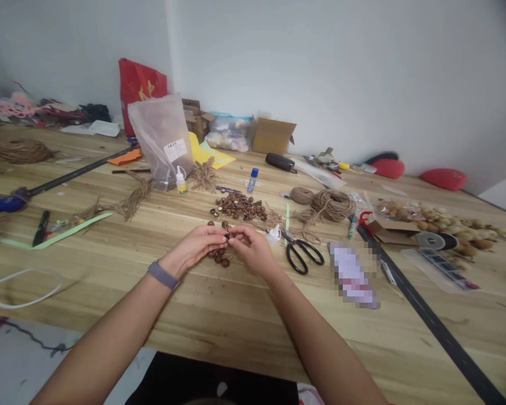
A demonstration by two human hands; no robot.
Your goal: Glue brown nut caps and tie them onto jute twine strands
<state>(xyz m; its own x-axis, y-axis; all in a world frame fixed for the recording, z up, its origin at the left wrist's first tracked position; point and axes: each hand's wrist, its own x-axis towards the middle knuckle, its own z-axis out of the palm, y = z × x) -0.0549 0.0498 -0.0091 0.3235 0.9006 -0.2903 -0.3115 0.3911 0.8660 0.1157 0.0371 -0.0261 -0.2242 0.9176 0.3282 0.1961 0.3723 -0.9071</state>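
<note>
My left hand (202,244) and my right hand (253,248) meet over the table, thumbs and fingers pinched around a small dark brown nutshell (227,237) that is mostly covered by the fingertips. Just below the fingers lie several round brown shells (225,262), partly hidden by my hands. Beyond them spreads a pile of brown nutshells (238,207), some showing pale insides. A white-tipped glue bottle (274,235) is close to the right hand, with black-handled scissors (302,253) farther right. A grey band (163,274) circles my left wrist.
Jute twine coils (332,205) lie right of the shell pile. A glue stick (252,181) stands behind it, near a translucent bag (162,140) and another small glue bottle (181,181). A black strip (421,304) crosses the table's right side. Pale round pods (455,225) lie beyond.
</note>
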